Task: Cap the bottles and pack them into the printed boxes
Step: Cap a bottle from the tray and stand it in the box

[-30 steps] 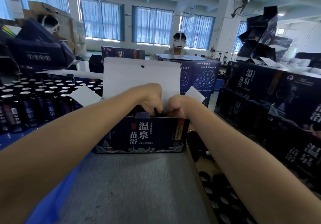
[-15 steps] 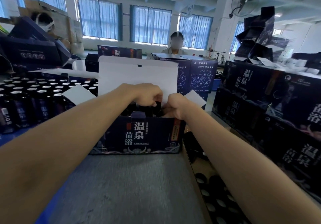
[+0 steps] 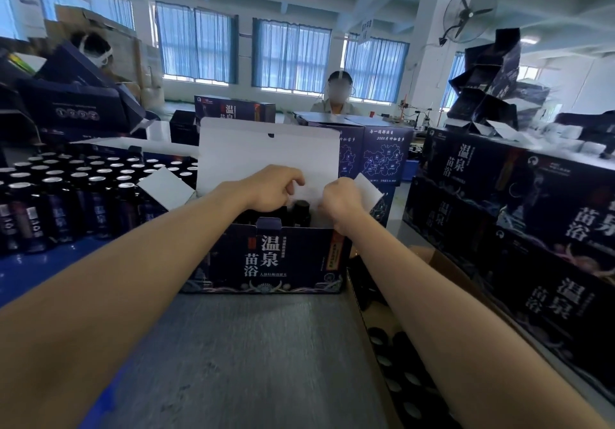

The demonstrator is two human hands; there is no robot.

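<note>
An open printed box (image 3: pixel 276 259), dark blue with white characters, stands at the middle of the grey table (image 3: pixel 246 355). Its white lid flap (image 3: pixel 266 149) points up behind my hands. Dark bottles stand inside, and one with a black cap (image 3: pixel 301 209) shows between my hands. My left hand (image 3: pixel 271 190) hovers over the box opening with its fingers curled, and I see nothing in them. To the right of the capped bottle, my right hand (image 3: pixel 339 204) is curled into a fist over the box's right end. What its fingers enclose is hidden.
Rows of dark bottles with silver tops (image 3: pixel 83 189) fill the blue surface at left. Closed printed boxes (image 3: pixel 499 202) are stacked at right. A brown carton of black caps (image 3: pixel 396 358) lies at lower right. One person (image 3: pixel 337 96) sits across the table and another (image 3: pixel 93 49) at far left.
My hands were pressed together over one bottle's top. They have lifted a little and parted, and the black cap now shows between them.
</note>
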